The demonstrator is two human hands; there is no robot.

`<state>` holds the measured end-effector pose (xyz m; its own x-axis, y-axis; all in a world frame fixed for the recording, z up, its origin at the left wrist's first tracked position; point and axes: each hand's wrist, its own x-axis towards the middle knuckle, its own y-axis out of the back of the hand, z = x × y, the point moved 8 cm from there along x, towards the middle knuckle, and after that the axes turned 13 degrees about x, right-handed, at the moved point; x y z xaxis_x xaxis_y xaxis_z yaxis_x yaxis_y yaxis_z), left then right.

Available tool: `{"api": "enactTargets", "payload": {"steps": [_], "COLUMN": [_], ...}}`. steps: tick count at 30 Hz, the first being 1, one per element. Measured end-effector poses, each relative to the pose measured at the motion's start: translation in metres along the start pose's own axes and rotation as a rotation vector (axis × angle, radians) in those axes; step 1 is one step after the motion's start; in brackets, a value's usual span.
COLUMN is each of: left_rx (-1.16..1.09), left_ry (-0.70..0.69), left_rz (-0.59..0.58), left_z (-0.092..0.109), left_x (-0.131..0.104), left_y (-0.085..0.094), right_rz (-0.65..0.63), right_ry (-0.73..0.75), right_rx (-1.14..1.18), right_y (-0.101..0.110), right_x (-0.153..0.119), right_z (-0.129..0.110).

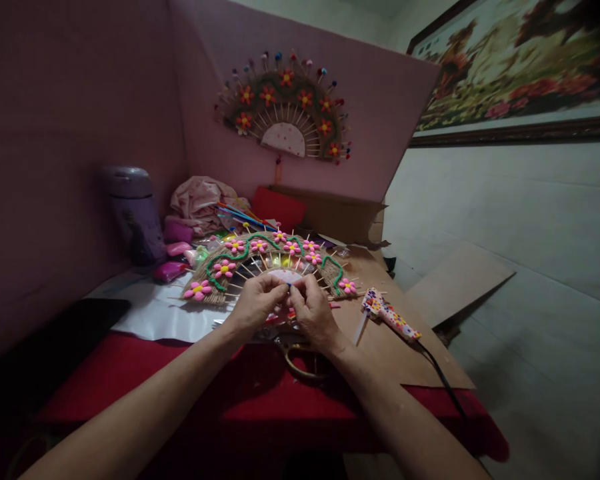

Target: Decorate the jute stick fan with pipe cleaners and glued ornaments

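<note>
My left hand [263, 300] and my right hand [313, 308] meet in front of the fan, fingertips pinched together. Between them shows a small dark blue piece [289, 285], too small to make out its kind. Just behind lies a fan-shaped craft [213, 275] of thin sticks and wound twine, with pink clay flowers [225, 269] and a wavy green trim [254, 238] on it. Its pale half-round centre [283, 274] is partly covered by my fingers. Beneath my right hand, the scissors [305, 367] show one gold-coloured handle.
A flower-patterned glue gun [393, 317] lies on cardboard [430, 363] at right, its cord trailing forward. Pink clay packs [170, 270], pipe cleaners [245, 215] and a purple flask [136, 217] are at back left. A finished-looking fan [285, 100] hangs on the pink board. Red cloth [260, 393] covers the table.
</note>
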<state>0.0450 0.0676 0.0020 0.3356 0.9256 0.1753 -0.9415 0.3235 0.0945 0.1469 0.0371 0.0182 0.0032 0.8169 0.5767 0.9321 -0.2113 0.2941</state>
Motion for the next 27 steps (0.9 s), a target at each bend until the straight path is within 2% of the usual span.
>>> {"api": "enactTargets", "payload": {"steps": [4,9,11,15,17,21,23,27], "left_rx": [0.041,0.177,0.165,0.041,0.049,0.151,0.168,0.092], "left_ry": [-0.038,-0.114,-0.108,0.006,0.015,-0.051,-0.070,-0.077], "left_rz": [-0.020,0.115,0.123,0.013,0.034,0.155,0.143,0.121], "left_z": [0.001,0.001,0.000,-0.005,-0.003,0.001,0.002,0.004], "left_x": [0.000,0.001,0.002,0.002,0.001,-0.001,-0.001,-0.001], "left_y": [-0.002,0.004,0.003,-0.006,-0.002,0.011,0.011,0.009], "right_rz": [0.003,0.010,0.026,0.036,0.029,0.027,0.026,0.034], "right_ry": [0.015,0.019,-0.002,-0.128,-0.206,-0.311,-0.339,-0.340], "right_rx": [-0.023,-0.061,-0.040,0.158,0.280,0.491,0.557,0.540], "right_y": [0.000,-0.004,-0.002,0.001,0.002,-0.001,-0.002,-0.001], "right_x": [-0.001,-0.003,-0.003,0.001,0.003,0.004,0.004,0.004], "right_z": [-0.002,-0.004,-0.002,0.013,0.021,0.032,0.034,0.032]}}
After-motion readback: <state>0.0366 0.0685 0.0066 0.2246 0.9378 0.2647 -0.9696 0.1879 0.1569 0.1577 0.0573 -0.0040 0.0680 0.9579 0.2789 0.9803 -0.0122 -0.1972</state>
